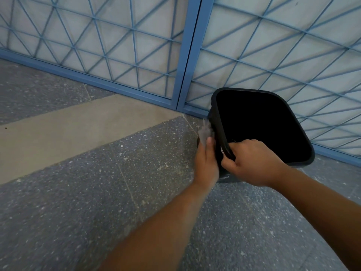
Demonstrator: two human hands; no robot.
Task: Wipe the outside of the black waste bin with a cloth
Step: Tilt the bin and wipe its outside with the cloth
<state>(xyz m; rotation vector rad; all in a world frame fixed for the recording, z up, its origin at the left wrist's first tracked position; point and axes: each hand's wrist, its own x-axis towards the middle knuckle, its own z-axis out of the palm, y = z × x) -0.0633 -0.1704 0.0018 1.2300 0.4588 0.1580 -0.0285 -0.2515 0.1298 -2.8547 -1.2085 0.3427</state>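
A: Head view, quick. Where's the bin?

B: Black plastic waste bin with rounded-square rim, right of centre, on the grey speckled stone floor, just in front of the blue metal lattice gate at the far side. Mouth tipped toward the camera, inside all dark.

A: Right hand?

B: Right hand is on the near-left part of the rim. Fingers curl over the edge into the bin, thumb outside on the wall, so it's gripping the rim.

A: Left hand?

B: Left hand is against the bin's left outer wall, holding a pale grey cloth to it. Cloth sticks out past the fingertips on the far side and is motion-blurred. Thumb lies straight along the wall; the other fingers are behind the hand, so I can't tell whether they're spread or curled round the cloth.

A: Anything else?

B: A lighter beige stone band runs diagonally across the floor left of the bin. Both forearms are bare, coming in from the near edge. A small white label patch on the bin shows between the two hands, too small to read.
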